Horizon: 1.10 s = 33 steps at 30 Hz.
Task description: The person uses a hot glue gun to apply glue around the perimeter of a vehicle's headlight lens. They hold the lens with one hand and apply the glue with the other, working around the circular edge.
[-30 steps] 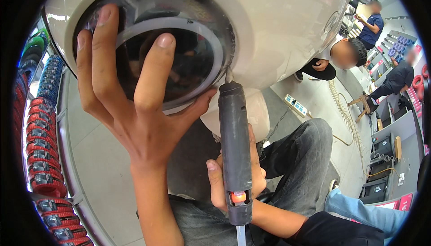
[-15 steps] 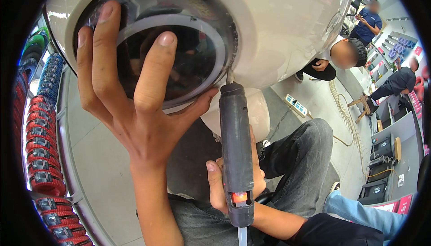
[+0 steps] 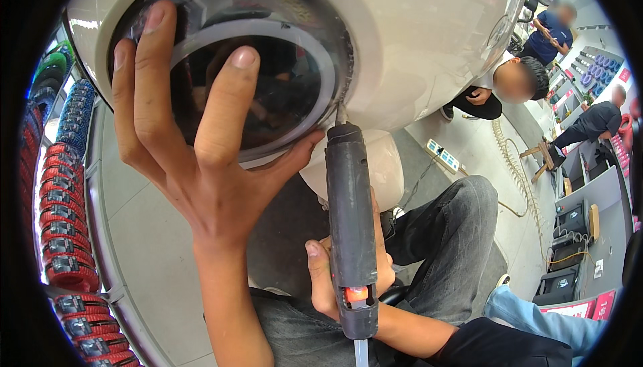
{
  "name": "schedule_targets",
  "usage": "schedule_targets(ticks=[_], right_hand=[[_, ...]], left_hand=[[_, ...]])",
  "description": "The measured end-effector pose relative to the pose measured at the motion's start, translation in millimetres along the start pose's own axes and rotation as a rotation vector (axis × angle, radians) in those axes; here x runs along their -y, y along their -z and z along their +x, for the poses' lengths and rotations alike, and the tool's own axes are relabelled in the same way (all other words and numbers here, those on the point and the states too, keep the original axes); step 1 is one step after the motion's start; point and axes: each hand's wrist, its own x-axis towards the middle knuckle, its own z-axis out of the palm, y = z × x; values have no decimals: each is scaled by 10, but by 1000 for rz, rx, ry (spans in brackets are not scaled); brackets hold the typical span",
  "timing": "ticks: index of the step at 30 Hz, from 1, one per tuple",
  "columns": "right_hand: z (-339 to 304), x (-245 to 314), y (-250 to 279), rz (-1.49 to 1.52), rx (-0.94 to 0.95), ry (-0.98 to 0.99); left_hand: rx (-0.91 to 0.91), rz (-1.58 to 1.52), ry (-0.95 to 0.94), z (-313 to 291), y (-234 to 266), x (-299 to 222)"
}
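Note:
A round headlight [image 3: 281, 109] with a dark glossy lens and a pale ring is set in a cream body panel [image 3: 429, 39]. Across the lens lies my left hand [image 3: 207, 146], its fingers spread and its thumb along the lower rim. My right hand [image 3: 325, 276] is wrapped round a black hot glue gun [image 3: 351, 213], whose body hides most of the fingers. The gun's nozzle touches or nearly touches the seam at the light's lower right edge. A clear glue stick [image 3: 362, 352] sticks out of its back end.
Red coiled goods [image 3: 67, 233] are stacked on a rack at the left. A power strip [image 3: 443, 157] and a coiled hose [image 3: 516, 159] lie on the tiled floor. A person [image 3: 509, 82] crouches beyond the panel; others are farther back, near a wooden stool [image 3: 541, 159].
The glue gun's tip has shifted very slightly to the left along the seam. My left hand has moved a touch left and stays spread on the lens.

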Motion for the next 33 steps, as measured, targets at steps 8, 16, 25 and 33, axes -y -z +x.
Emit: schedule_targets(ticks=[8,16,25,33], right_hand=[[1,33,-2,25,-5,-12],[-59,1,-7,8,43,43],[-109,-27,-37,47,31,17],[-135,-19,-42,29,61,29]], left_hand=[[22,-8,-14,0,31,36],[29,-32,-27,8,60,49],[39,-13,-55,-11,66,106],[35,-27,-52,-7,67,102]])
